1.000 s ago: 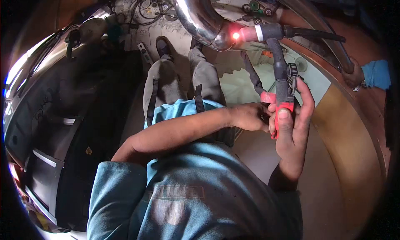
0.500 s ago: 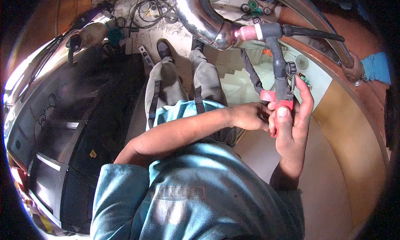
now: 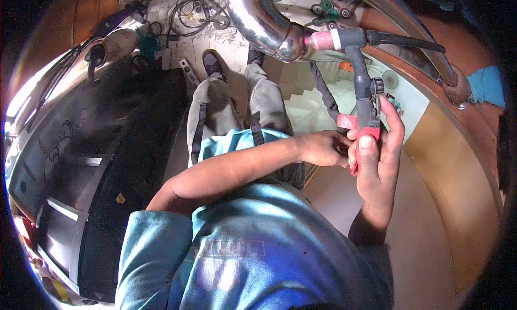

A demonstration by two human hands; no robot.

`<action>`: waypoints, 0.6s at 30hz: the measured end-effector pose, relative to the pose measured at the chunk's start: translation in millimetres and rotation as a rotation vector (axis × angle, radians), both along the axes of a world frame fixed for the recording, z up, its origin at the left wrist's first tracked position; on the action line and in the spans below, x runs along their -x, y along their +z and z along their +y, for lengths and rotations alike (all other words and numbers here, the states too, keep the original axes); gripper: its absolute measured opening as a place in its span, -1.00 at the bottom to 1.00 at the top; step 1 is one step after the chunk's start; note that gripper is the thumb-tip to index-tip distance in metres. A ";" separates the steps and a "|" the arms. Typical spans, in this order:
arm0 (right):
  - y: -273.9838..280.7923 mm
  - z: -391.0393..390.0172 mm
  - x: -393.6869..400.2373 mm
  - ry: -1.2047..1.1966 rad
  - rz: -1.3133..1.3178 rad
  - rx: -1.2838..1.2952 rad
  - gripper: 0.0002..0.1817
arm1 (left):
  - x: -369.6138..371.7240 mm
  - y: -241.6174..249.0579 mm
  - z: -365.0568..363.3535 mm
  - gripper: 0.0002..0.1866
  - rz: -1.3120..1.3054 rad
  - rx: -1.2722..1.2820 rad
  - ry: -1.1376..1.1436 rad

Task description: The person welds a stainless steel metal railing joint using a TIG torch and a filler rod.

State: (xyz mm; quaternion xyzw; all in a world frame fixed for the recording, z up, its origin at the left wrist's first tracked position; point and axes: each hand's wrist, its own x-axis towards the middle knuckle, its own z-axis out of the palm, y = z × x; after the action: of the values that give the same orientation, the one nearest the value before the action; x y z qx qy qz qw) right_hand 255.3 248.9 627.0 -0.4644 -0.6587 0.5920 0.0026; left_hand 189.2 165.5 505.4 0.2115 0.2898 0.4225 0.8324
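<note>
My right hand [image 3: 379, 162] is wrapped round the red and black handle of a TIG welding torch [image 3: 363, 84], the thumb on the red part and the index finger raised along the switch side. The torch's pink nozzle [image 3: 322, 40] points left, its tip at the end of a shiny bent metal pipe [image 3: 269, 33], with a pinkish glow there. My left hand [image 3: 326, 148] is closed just left of the handle, its fingers curled; what they hold, if anything, is hidden. Beside it a red-ended, dark sleeved cable [image 3: 325, 92] runs upward.
Another person's hand [image 3: 458, 88] grips a curved metal tube [image 3: 425, 46] at the right. A spirit level [image 3: 188, 72] lies by my feet, and tangled cables [image 3: 194, 14] lie beyond. Dark panels [image 3: 129, 164] stand at the left. Small wheels [image 3: 326, 8] sit at the top.
Blue-violet light now falls on the front of my shirt. The torch and both hands have barely moved.
</note>
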 end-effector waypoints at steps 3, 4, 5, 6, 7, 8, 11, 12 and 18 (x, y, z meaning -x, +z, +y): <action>-0.8 0.9 1.0 0.016 -0.019 -0.028 -0.34 | -27.7 -22.0 -1.7 -0.76 -0.111 -0.034 0.067; -0.6 1.8 0.0 0.016 -0.009 -0.006 -0.34 | -33.1 -26.6 -2.3 -0.77 -0.148 -0.045 0.089; -0.3 2.7 -1.0 0.016 0.001 0.017 -0.34 | -20.5 -13.9 -1.5 -0.78 -0.081 -0.025 0.110; -0.3 3.3 0.6 0.023 0.013 0.019 -0.35 | -10.1 -5.6 -0.6 -0.80 -0.066 0.008 0.088; 0.1 1.3 0.4 0.011 0.013 0.017 -0.34 | -7.4 -3.5 -1.4 -0.80 -0.024 0.000 0.075; -0.2 0.9 0.7 0.000 0.014 0.018 -0.34 | -5.0 -2.7 -0.6 -0.80 0.018 -0.006 0.062; -0.2 0.6 1.0 -0.008 0.012 0.018 -0.34 | 0.7 2.2 0.5 -0.78 0.046 0.038 0.018; 0.3 0.9 1.0 -0.007 0.017 0.026 -0.36 | -0.1 1.0 0.7 -0.78 0.046 0.024 0.021; 1.0 1.5 -0.4 0.011 0.026 0.015 -0.38 | 5.7 6.6 3.0 -0.75 0.036 0.034 0.010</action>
State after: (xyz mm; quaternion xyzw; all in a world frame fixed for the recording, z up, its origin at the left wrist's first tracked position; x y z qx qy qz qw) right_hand 255.7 250.4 628.0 -0.4531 -0.6567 0.6028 0.0046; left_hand 183.5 168.4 511.9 0.2034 0.3130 0.4179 0.8282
